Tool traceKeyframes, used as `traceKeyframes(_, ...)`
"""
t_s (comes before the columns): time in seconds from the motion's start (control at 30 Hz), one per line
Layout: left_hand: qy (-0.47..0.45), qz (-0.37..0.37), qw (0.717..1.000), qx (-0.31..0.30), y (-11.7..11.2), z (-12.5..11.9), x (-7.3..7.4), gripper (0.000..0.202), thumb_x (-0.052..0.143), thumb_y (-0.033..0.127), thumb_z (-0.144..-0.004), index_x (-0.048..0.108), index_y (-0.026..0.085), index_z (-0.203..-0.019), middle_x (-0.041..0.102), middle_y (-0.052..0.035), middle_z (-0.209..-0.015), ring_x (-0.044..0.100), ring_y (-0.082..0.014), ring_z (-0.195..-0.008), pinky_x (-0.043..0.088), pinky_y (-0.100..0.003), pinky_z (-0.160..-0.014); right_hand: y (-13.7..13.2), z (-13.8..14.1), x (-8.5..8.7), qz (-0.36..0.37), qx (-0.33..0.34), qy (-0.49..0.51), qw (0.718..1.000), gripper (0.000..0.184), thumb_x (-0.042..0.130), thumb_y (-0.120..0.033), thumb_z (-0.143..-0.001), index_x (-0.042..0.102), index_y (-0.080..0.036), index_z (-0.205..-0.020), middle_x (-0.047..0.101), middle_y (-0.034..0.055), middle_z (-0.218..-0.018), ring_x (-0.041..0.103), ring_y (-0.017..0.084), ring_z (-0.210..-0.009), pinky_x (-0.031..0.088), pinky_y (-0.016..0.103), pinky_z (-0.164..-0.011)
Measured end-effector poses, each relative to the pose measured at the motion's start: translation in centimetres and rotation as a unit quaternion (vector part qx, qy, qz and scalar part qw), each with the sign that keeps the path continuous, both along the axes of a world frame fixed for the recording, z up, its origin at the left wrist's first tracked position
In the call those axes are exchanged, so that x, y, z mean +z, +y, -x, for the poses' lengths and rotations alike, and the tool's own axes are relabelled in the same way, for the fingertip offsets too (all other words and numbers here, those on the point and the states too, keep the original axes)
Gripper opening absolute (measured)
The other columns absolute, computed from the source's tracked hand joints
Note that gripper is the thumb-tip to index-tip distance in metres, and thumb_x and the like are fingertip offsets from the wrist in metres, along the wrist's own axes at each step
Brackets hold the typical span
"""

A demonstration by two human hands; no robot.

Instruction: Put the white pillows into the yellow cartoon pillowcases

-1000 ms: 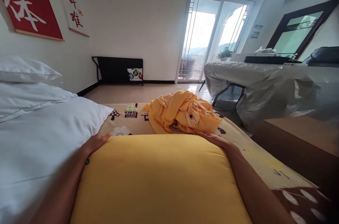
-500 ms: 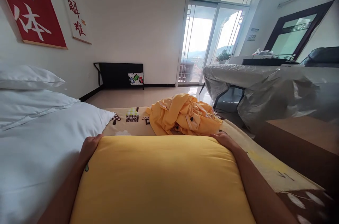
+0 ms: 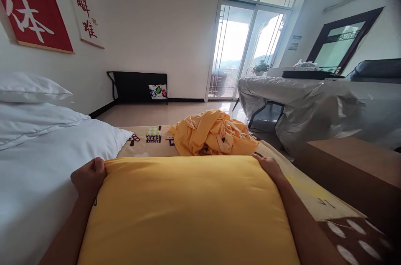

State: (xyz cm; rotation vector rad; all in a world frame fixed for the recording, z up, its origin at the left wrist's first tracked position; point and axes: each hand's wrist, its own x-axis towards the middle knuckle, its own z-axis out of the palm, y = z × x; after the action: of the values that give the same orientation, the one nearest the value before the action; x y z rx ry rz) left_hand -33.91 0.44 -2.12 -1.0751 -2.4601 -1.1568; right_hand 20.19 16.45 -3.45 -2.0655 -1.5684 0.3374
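A plump yellow pillow [image 3: 188, 206] fills the lower middle of the head view. My left hand [image 3: 90, 175] is closed on its far left corner and draws the fabric taut there. At the far right corner, my right hand [image 3: 267, 165] grips the pillow's edge, its fingers partly hidden. Just beyond the pillow lies a crumpled heap of orange-yellow cloth [image 3: 216, 133] on a beige printed blanket [image 3: 140, 139].
White pillows [image 3: 46, 148] are stacked along the left. On the right stand a brown box [image 3: 351, 164] and a table under plastic sheeting [image 3: 316, 106]. A black folded panel [image 3: 134, 86] leans on the back wall near the glass doors [image 3: 247, 47].
My left hand has moved outward to the left, pulling the pillow's corner out. My right hand keeps its place at the other corner. The view has shifted slightly.
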Motion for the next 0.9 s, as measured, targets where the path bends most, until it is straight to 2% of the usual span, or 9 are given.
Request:
traceKeyframes(0.2, -0.105, 0.196, 0.974, -0.031, 1.5, 2.1, -0.3, 0.041, 0.032, 0.047, -0.081, 0.057, 0.020, -0.063, 0.058, -0.0101, -0.066, 0.052, -0.0268, -0.070, 0.039, -0.032, -0.059, -2.0, -0.4, 1.1, -0.036, -0.109, 0.003, 0.993, 0.053, 0.033, -0.046, -0.084, 0.071, -0.013, -0.102, 0.069, 0.0195, -0.102, 0.063, 0.033, -0.098, 0.045, 0.035, -0.072)
traceKeyframes(0.4, -0.132, 0.317, 0.934, -0.099, 2.5, 4.2, -0.4, 0.039, 0.042, 0.051, -0.075, 0.060, 0.017, -0.066, 0.068, -0.0158, -0.078, 0.062, -0.0330, -0.081, 0.046, -0.038, -0.072, -1.4, -0.9, 0.7, 0.027, -0.063, -0.011, 0.998, 0.041, 0.043, -0.042, -0.083, 0.074, -0.016, -0.079, 0.071, 0.0193, -0.091, 0.066, 0.030, -0.089, 0.047, 0.035, -0.070)
traceKeyframes(0.5, -0.078, 0.311, 0.941, -0.113, 2.2, 4.6, 0.1, 0.049, 0.030, 0.052, -0.079, 0.063, 0.016, -0.076, 0.069, -0.0170, -0.083, 0.062, -0.0357, -0.086, 0.046, -0.042, -0.077, -1.0, -1.3, 0.6, 0.037, -0.062, -0.031, 0.997, 0.040, 0.044, -0.042, -0.085, 0.074, -0.016, -0.081, 0.071, 0.0193, -0.091, 0.067, 0.029, -0.088, 0.048, 0.034, -0.071)
traceKeyframes(0.57, -0.029, 0.274, 0.948, -0.161, 1.1, 3.7, 1.3, 0.051, 0.028, 0.049, -0.080, 0.065, 0.016, -0.090, 0.069, -0.0153, -0.100, 0.061, -0.0337, -0.099, 0.045, -0.040, -0.086, -1.4, -1.3, 0.9, 0.039, -0.088, -0.055, 0.994, 0.042, 0.041, -0.042, -0.086, 0.073, -0.015, -0.089, 0.069, 0.0217, -0.097, 0.066, 0.032, -0.092, 0.048, 0.038, -0.072)
traceKeyframes(0.67, 0.031, 0.165, 0.937, -0.307, -1.4, -0.5, 3.8, 0.057, 0.040, 0.057, -0.077, 0.056, 0.026, -0.123, 0.049, 0.0024, -0.139, 0.043, -0.0263, -0.128, 0.033, -0.031, -0.105, -3.1, 0.3, 2.1, 0.019, -0.130, -0.133, 0.982, 0.045, 0.037, -0.040, -0.088, 0.071, -0.012, -0.097, 0.066, 0.0258, -0.102, 0.062, 0.038, -0.100, 0.043, 0.049, -0.084)
traceKeyframes(0.73, 0.068, 0.110, 0.921, -0.367, -2.4, -4.6, 4.6, 0.062, 0.037, 0.066, -0.079, 0.045, 0.038, -0.134, 0.040, 0.0137, -0.145, 0.034, -0.0253, -0.135, 0.024, -0.031, -0.112, -4.6, 2.5, 2.8, -0.030, -0.075, -0.200, 0.976, 0.048, 0.036, -0.043, -0.090, 0.069, -0.011, -0.102, 0.066, 0.0251, -0.104, 0.058, 0.038, -0.107, 0.034, 0.053, -0.096)
traceKeyframes(0.77, 0.083, 0.124, 0.908, -0.393, -2.5, -6.7, 4.5, 0.064, 0.035, 0.067, -0.080, 0.042, 0.039, -0.137, 0.038, 0.0146, -0.146, 0.031, -0.0258, -0.137, 0.019, -0.033, -0.114, -5.1, 3.7, 2.9, -0.054, -0.006, -0.218, 0.974, 0.051, 0.035, -0.046, -0.090, 0.067, -0.012, -0.108, 0.065, 0.0232, -0.109, 0.055, 0.037, -0.112, 0.031, 0.052, -0.100)
traceKeyframes(0.83, 0.081, 0.198, 0.872, -0.440, -1.4, -9.8, 3.3, 0.070, 0.029, 0.069, -0.080, 0.042, 0.033, -0.139, 0.035, 0.0098, -0.149, 0.028, -0.0258, -0.139, 0.017, -0.036, -0.115, -5.6, 5.8, 2.6, -0.044, 0.180, -0.190, 0.964, 0.055, 0.031, -0.052, -0.091, 0.061, -0.018, -0.122, 0.060, 0.0149, -0.124, 0.048, 0.031, -0.123, 0.029, 0.044, -0.106)
traceKeyframes(0.9, 0.066, 0.272, 0.855, -0.436, 0.5, -10.7, 1.2, 0.072, 0.024, 0.066, -0.083, 0.043, 0.027, -0.140, 0.036, 0.0044, -0.148, 0.028, -0.0241, -0.139, 0.017, -0.037, -0.115, -5.2, 6.5, 1.6, 0.026, 0.305, -0.120, 0.944, 0.058, 0.026, -0.055, -0.091, 0.055, -0.022, -0.130, 0.054, 0.0075, -0.135, 0.043, 0.025, -0.129, 0.028, 0.038, -0.109)
